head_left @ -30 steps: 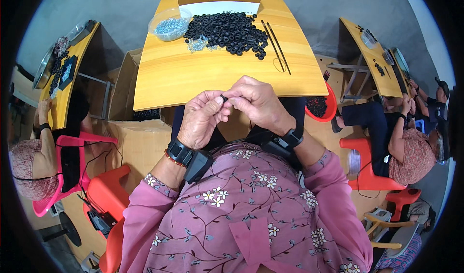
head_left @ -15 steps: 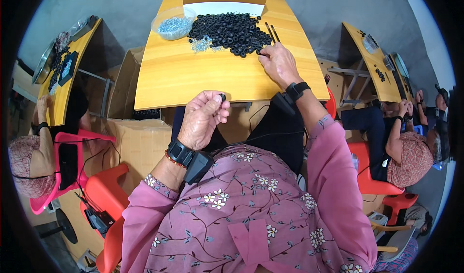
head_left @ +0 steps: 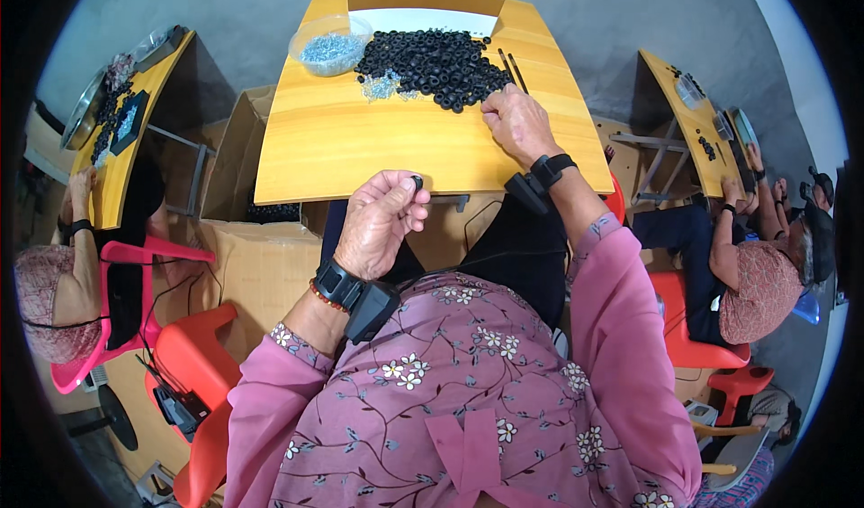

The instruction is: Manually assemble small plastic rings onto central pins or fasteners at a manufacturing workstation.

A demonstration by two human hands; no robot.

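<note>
My left hand (head_left: 382,220) is raised just off the near table edge, thumb and fingers pinching a small black ring (head_left: 418,182). At the right edge of a pile of black rings (head_left: 432,62), my right hand (head_left: 522,128) rests on the wooden table (head_left: 360,152). Its fingers are curled together, and what they hold, if anything, is hidden. Two slim dark sticks (head_left: 513,67) lie on the table just beyond that hand. Small clear and silvery pieces (head_left: 382,85) lie at the pile's left, beside a clear round tub (head_left: 355,62) of similar pieces.
Behind the pile stands an open box (head_left: 423,2) with more black rings. A cardboard carton (head_left: 261,229) sits left of the table. Other people work at side tables (head_left: 121,166) (head_left: 697,134). A red chair (head_left: 193,355) stands at my left, and a thin cable crosses my lap.
The view has shifted slightly, so the table appears lower and a little to the right. Both my hands keep nearly the same places. The person at the right has reached toward their table.
</note>
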